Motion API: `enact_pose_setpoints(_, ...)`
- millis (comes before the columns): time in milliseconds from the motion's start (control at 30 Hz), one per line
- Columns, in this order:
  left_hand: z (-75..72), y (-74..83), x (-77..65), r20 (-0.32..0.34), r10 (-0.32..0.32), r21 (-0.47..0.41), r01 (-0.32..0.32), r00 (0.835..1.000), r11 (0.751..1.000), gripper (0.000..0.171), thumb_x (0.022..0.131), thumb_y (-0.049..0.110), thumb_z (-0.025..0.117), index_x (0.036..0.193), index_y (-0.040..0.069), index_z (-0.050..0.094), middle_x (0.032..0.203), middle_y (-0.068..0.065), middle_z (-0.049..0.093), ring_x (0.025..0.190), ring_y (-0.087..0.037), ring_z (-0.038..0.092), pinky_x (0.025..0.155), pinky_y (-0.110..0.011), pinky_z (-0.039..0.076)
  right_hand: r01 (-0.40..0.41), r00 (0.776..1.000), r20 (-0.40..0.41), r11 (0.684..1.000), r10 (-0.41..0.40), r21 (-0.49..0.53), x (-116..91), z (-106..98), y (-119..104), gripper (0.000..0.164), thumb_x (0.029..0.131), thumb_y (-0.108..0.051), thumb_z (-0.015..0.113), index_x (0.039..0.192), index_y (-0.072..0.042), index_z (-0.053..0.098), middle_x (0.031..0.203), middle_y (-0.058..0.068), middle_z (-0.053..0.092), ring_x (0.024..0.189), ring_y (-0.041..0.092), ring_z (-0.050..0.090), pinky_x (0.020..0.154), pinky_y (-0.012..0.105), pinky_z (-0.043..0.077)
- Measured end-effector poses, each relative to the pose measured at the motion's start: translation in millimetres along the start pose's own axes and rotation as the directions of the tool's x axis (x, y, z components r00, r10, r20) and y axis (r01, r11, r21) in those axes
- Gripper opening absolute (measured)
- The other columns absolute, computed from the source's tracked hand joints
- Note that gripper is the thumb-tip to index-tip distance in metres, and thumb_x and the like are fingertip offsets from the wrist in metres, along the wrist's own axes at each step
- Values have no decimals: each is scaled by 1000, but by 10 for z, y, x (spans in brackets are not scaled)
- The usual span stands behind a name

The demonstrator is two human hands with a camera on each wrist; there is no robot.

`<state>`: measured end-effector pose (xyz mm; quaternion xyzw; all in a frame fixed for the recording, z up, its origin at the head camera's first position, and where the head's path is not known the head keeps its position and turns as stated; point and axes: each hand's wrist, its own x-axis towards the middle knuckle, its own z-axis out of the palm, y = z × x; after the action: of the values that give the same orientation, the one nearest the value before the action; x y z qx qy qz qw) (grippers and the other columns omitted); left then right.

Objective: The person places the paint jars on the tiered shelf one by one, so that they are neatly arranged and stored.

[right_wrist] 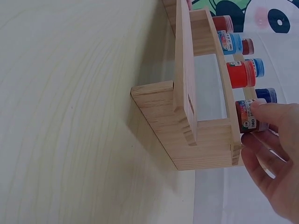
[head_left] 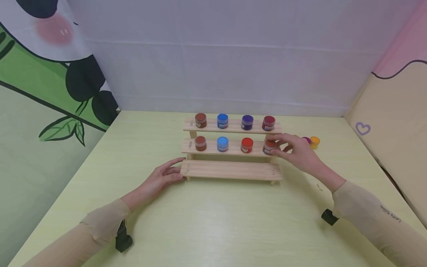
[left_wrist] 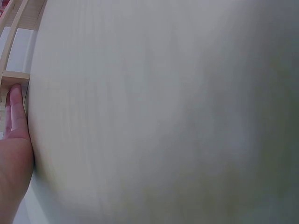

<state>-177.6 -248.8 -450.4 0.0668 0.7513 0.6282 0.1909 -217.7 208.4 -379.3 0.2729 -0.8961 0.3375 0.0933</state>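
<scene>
A three-tier wooden rack (head_left: 230, 170) stands on the table, with small paint jars along its upper two shelves. My right hand (head_left: 299, 152) pinches a dark reddish-brown paint jar (head_left: 268, 147) at the right end of the middle shelf. In the right wrist view, thumb and fingers are around that labelled jar (right_wrist: 247, 116), its base right at the shelf. On the same shelf are a brown jar (head_left: 200, 143), a light blue jar (head_left: 222, 144) and a red jar (head_left: 247, 145). My left hand (head_left: 163, 176) touches the rack's left end, fingers extended against the wooden side (left_wrist: 16, 78).
The top shelf bears a brown jar (head_left: 201, 120), a blue jar (head_left: 222, 121), a purple-blue jar (head_left: 247, 122) and a dark red jar (head_left: 268, 123). Behind my right hand stand more jars, including a yellow-orange one (head_left: 314, 142). A pale cloth wall (head_left: 230, 74) rises behind the table.
</scene>
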Motion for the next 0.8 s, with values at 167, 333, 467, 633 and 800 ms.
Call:
enact_pose_setpoints(167, 1, -2, 2, -4, -7, 3, 7, 1000, 1000, 66, 97, 26, 63, 155, 23, 32, 146, -21, 51, 119, -8, 61, 97, -18, 50, -2, 1000, 2, 1000, 2, 2, 2, -3, -6, 43, 87, -21, 76, 129, -19, 65, 121, 1, 71, 95, 12, 65, 73, 22, 55)
enact_pose_setpoints(333, 4, 1, -1, -3, -6, 4, 6, 1000, 1000, 67, 97, 26, 63, 155, 23, 31, 146, -21, 51, 118, -8, 62, 97, -18, 50, 35, 999, -8, 999, -36, -27, 2, -53, -7, 45, 86, -18, 77, 129, -16, 64, 119, 2, 71, 95, 16, 68, 73, 21, 55)
enact_pose_setpoints(467, 5, 11, -8, -5, -9, 1, 9, 1000, 1000, 67, 97, 27, 64, 155, 24, 32, 146, -20, 51, 119, -9, 62, 97, -19, 50, 26, 998, -49, 998, -29, -66, 10, -159, -18, 46, 84, -14, 78, 129, -14, 65, 121, 3, 71, 95, 20, 70, 73, 18, 55)
enact_pose_setpoints(633, 3, 17, -22, -6, -2, -10, 2, 1000, 1000, 66, 97, 25, 64, 155, 24, 32, 145, -20, 51, 118, -7, 62, 97, -19, 51, -26, 995, -95, 996, 18, -86, 28, -309, -43, 47, 85, -12, 78, 130, -12, 64, 124, 6, 69, 95, 20, 69, 72, 12, 52)
enact_pose_setpoints(800, 2, 11, -21, -1, 5, -14, -5, 1000, 1000, 66, 97, 24, 63, 155, 21, 31, 145, -22, 51, 116, -6, 63, 96, -18, 51, -57, 990, -136, 997, 49, -55, 46, -440, -30, 50, 87, -14, 76, 134, -18, 61, 124, 7, 69, 90, 0, 67, 69, 8, 51)
